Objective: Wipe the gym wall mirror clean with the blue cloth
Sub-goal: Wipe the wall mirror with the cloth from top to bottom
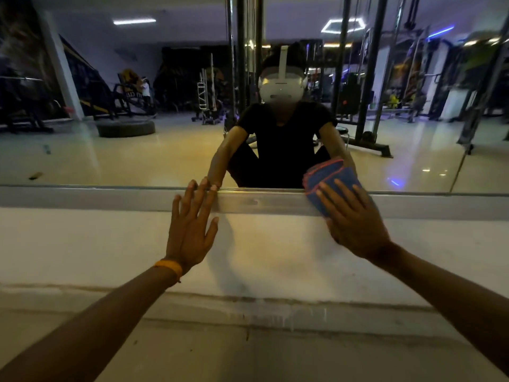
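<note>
The gym wall mirror [137, 150] fills the upper half of the view, ending in a metal bottom frame [261, 201]. A folded blue cloth [327, 176] with a red hem lies flat against the mirror's lower edge and frame, right of centre. My right hand [355, 221] presses on it with straight, spread fingers. My left hand [192, 227], with an orange band at the wrist, rests flat on the white wall below the mirror, its fingertips touching the frame. The mirror reflects a seated person in black wearing a headset.
Below the mirror runs a white wall strip [82, 244], then a grey ledge and tiled floor [275, 354]. Reflected in the glass are gym machines, a tyre [125, 128] on a glossy floor, and ceiling lights.
</note>
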A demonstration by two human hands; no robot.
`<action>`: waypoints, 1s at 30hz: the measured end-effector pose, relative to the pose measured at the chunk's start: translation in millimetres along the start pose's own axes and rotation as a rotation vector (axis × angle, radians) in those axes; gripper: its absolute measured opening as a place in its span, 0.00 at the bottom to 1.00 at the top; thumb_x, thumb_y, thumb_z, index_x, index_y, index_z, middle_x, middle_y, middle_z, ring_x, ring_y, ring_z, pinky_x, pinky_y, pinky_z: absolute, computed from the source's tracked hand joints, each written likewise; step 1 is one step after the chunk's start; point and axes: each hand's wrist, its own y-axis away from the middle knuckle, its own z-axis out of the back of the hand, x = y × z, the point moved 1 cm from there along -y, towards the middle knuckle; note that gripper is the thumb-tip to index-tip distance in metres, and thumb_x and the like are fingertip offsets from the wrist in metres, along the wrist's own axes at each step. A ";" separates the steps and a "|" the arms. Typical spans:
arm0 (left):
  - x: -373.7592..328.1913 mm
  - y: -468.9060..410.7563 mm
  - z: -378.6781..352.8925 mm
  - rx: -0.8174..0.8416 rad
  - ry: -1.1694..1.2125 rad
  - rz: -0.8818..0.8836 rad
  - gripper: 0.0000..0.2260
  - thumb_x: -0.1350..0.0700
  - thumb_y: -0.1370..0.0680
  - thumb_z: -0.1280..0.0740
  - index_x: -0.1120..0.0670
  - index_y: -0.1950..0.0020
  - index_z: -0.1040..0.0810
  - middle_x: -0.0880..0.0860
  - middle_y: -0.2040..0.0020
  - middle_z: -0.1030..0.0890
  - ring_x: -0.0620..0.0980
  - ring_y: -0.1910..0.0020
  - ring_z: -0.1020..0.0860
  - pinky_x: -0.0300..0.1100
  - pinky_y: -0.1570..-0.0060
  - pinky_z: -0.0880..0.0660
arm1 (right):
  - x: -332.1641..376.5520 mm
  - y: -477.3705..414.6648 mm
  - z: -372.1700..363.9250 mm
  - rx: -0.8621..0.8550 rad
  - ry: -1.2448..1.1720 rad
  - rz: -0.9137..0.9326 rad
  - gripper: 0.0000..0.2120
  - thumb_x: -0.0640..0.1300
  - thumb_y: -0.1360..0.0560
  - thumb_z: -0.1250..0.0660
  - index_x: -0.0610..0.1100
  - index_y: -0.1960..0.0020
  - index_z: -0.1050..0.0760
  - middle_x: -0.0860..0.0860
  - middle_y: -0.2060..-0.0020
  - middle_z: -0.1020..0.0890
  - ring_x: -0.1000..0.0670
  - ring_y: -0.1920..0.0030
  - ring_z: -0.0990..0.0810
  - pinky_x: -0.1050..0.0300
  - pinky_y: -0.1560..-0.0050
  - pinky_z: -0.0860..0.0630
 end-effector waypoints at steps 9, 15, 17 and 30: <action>53.4 10.8 19.5 -0.080 0.092 0.051 0.30 0.49 0.16 0.44 0.56 0.16 0.44 0.56 0.14 0.49 0.57 0.15 0.52 0.62 0.19 0.51 | 125.3 -89.0 -19.8 0.013 -0.081 0.018 0.33 0.47 0.18 0.37 0.44 0.17 0.46 0.45 0.19 0.41 0.41 0.18 0.46 0.40 0.19 0.52; 92.7 25.2 25.4 -0.095 0.067 0.042 0.30 0.49 0.16 0.44 0.58 0.16 0.45 0.57 0.15 0.49 0.58 0.16 0.51 0.67 0.21 0.47 | 175.1 -138.3 -12.6 0.123 -0.171 0.179 0.30 0.51 0.15 0.43 0.41 0.17 0.46 0.43 0.18 0.41 0.42 0.17 0.46 0.44 0.18 0.49; 98.5 28.0 27.0 -0.098 0.060 0.028 0.30 0.48 0.16 0.45 0.59 0.16 0.45 0.58 0.15 0.48 0.60 0.16 0.51 0.68 0.21 0.46 | 128.6 -104.6 -5.0 0.141 -0.141 0.160 0.30 0.52 0.15 0.42 0.40 0.18 0.44 0.42 0.19 0.39 0.41 0.18 0.44 0.44 0.18 0.47; 106.2 33.1 26.4 -0.060 0.029 0.024 0.30 0.46 0.15 0.45 0.54 0.15 0.47 0.57 0.14 0.51 0.59 0.16 0.53 0.69 0.22 0.50 | 197.7 -149.0 -13.8 0.096 -0.161 0.165 0.30 0.49 0.17 0.43 0.42 0.18 0.43 0.43 0.19 0.39 0.40 0.18 0.43 0.43 0.18 0.49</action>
